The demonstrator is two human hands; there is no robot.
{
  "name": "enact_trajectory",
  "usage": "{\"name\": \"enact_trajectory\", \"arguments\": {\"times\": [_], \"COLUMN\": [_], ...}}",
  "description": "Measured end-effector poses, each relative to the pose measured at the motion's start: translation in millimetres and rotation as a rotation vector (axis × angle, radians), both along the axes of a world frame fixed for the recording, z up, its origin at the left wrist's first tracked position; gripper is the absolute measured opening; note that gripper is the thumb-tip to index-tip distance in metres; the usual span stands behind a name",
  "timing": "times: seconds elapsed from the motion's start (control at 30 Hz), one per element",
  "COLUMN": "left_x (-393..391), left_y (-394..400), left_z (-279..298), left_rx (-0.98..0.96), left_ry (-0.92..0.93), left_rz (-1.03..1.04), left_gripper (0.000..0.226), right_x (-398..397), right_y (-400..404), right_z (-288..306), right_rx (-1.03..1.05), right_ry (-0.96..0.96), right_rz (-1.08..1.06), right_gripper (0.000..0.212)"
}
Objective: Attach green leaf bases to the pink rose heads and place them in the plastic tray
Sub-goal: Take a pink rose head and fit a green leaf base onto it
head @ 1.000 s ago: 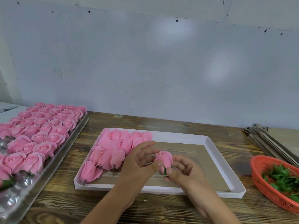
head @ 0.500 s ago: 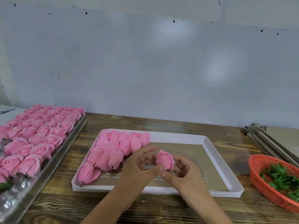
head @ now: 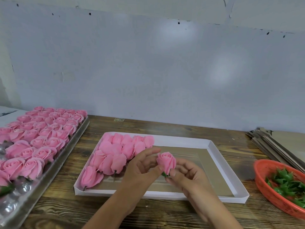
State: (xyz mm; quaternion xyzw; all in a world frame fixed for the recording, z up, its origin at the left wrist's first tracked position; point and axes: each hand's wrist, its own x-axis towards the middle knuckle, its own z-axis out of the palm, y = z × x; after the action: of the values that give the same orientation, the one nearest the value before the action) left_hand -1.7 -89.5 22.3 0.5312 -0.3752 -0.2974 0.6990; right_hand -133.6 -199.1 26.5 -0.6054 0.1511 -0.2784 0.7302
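Observation:
A pink rose head (head: 166,161) is held above the white tray (head: 214,164), bloom tilted up toward me. A green leaf base (head: 164,174) shows under it. My left hand (head: 142,169) pinches the rose's side with thumb and fingers. My right hand (head: 186,176) pinches the green base from below. Several finished pink roses (head: 118,156) lie on their sides in the white tray's left part. A silver plastic tray (head: 49,172) at the left holds several upright pink rose heads (head: 41,134).
An orange basket (head: 264,166) of green leaf bases (head: 288,184) sits at the right edge. Flat cardboard sheets (head: 272,146) are stacked behind it. The wooden table (head: 181,128) meets a pale wall at the back. The white tray's right half shows bare floor.
The rose has turned in my fingers, its bloom now facing up toward me, and both hands have shifted slightly right. The green base stays under it.

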Motion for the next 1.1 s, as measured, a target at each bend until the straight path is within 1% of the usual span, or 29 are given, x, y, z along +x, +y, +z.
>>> {"name": "enact_trajectory", "arguments": {"times": [0.17, 0.33, 0.4, 0.5, 0.6, 0.7, 0.77, 0.83, 1.0, 1.1], "left_x": [0.9, 0.1, -1.3, -1.4, 1.1, 2.4, 2.6, 2.0, -0.9, -0.1], "left_y": [-3.2, -1.8, -2.2, -3.6, -3.2, -3.0, -2.9, -2.7, -2.3, -2.9], "left_z": [-2.1, -2.9, -4.4, -6.2, -6.7, -6.4, -6.3, -6.8, -5.3, -6.6], "left_rx": [0.004, 0.006, 0.032, 0.058, 0.067, 0.063, 0.062, 0.054, 0.024, 0.029], "left_ry": [-0.005, -0.004, -0.042, -0.083, -0.107, -0.101, -0.092, -0.091, -0.099, -0.156], "left_rz": [0.042, 0.025, 0.043, 0.096, 0.119, 0.1, 0.068, 0.032, -0.007, -0.014], "left_gripper": [0.054, 0.07, 0.073, 0.061, 0.053, 0.052, 0.052, 0.052, 0.057, 0.05], "right_x": [0.2, 2.0, 2.3, 2.7, 1.1, -1.8, -2.8, -2.8, -2.6, -2.2], "right_y": [-4.0, -4.4, -3.9, -2.5, -2.6, -5.7, -7.2, -6.4, -5.0, -5.7], "right_z": [-2.2, -5.0, -5.0, -5.6, -5.3, -2.2, -0.2, 0.9, 0.0, -1.0], "right_rx": [-0.021, -0.051, -0.085, -0.129, -0.106, -0.064, -0.028, -0.042, -0.069, -0.066], "right_ry": [-0.017, -0.009, -0.004, 0.009, 0.036, 0.059, 0.058, 0.058, 0.05, 0.031], "right_rz": [-0.031, -0.07, -0.091, -0.107, -0.091, -0.045, -0.036, -0.003, 0.042, 0.042], "right_gripper": [0.038, 0.032, 0.032, 0.036, 0.038, 0.036, 0.041, 0.044, 0.042, 0.048]}}
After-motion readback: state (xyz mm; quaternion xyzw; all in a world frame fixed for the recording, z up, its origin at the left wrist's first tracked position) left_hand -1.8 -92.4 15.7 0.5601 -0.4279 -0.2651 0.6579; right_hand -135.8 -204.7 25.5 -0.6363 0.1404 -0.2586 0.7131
